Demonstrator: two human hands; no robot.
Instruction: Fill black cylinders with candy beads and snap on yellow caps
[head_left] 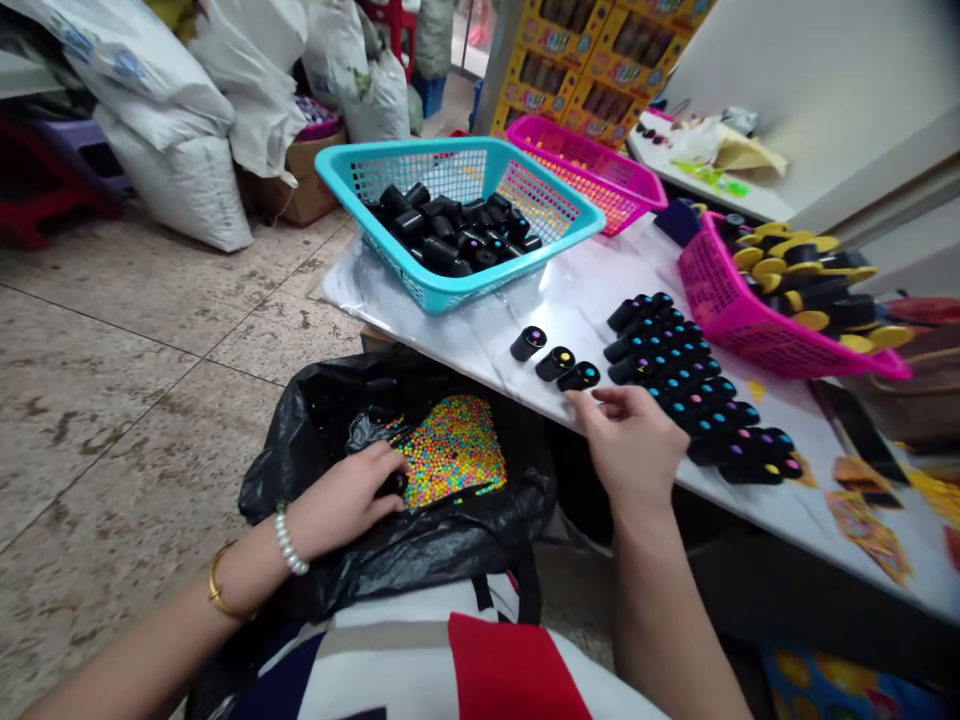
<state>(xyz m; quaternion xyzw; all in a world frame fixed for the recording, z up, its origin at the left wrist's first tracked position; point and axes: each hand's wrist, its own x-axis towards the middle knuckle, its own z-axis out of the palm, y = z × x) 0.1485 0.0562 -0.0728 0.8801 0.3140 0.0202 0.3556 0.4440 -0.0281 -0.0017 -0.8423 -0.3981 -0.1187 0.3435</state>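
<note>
My left hand [356,490] is down in a black plastic bag [300,440], at the edge of a heap of small multicoloured beads [454,450]. Its fingers curl round something dark, mostly hidden by the hand. At the table edge is my right hand [634,435], thumb stretched out and apart from the bent fingers. The thumb tip is close to a black cylinder with a blue dot [579,377]; contact is unclear. Beside that stand a yellow-dotted cylinder [556,364] and a purple-dotted cylinder [529,343]. Rows of similar dotted cylinders [675,365] stand to the right.
A turquoise basket [442,290] of black cylinders sits at the table's left corner. A pink basket [750,320] of black-and-yellow parts stands right, another pink basket [637,185] behind. Yellow boxes [570,70] are stacked beyond; white sacks [180,180] lie on the floor.
</note>
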